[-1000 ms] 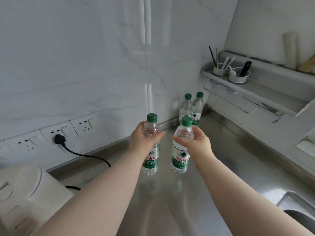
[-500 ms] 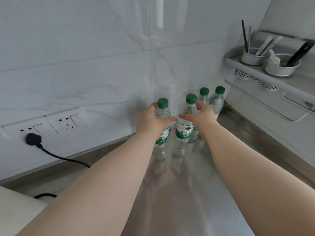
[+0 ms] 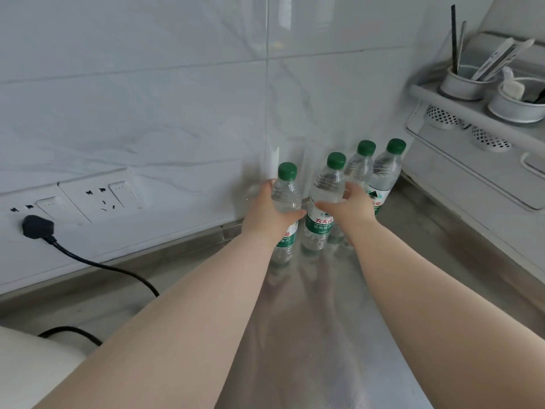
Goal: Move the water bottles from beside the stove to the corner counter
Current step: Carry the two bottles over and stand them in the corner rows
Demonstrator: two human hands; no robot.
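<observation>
Centre frame, in the worktop (image 3: 324, 335) corner, two green-capped bottles are upright. The left hand (image 3: 267, 215) grips the left bottle (image 3: 286, 196), fingers curled round its shoulder, and the right hand (image 3: 352, 206) grips the right bottle (image 3: 326, 193) the same way. Their bases are down at the steel surface; whether they rest on it I cannot tell. Just behind, to the right, a third bottle (image 3: 360, 168) and a fourth bottle (image 3: 386, 172) stand side by side. Upper right, a rack (image 3: 427, 94) carries cups (image 3: 460, 84). At left is a black plug (image 3: 37, 227), and lower left a white appliance (image 3: 29, 373).
</observation>
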